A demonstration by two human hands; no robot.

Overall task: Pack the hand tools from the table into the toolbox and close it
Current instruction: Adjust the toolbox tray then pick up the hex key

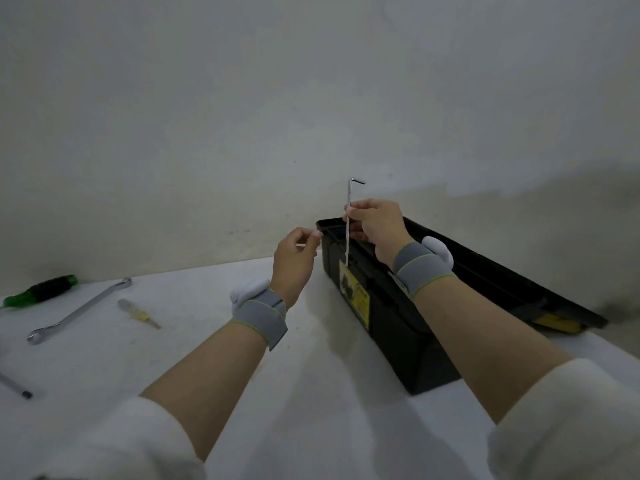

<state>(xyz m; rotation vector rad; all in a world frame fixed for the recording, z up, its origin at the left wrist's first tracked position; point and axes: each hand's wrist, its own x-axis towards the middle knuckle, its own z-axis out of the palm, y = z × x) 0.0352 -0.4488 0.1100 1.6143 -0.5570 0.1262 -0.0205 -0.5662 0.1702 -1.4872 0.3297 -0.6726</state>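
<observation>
- Right hand, centre of frame: fingertips pinch a hex key, held upright over the open black toolbox.
- Left hand, just left of the toolbox: fingers curled; cannot tell if it holds anything.
- Left of frame, on the table: green screwdriver, wrench, small yellow screwdriver.

Looks like a plain little workshop corner tbh: open black toolbox on a white desk, wrench and green-handled screwdriver lying loose well left of it, bare scuffed wall right behind.
</observation>
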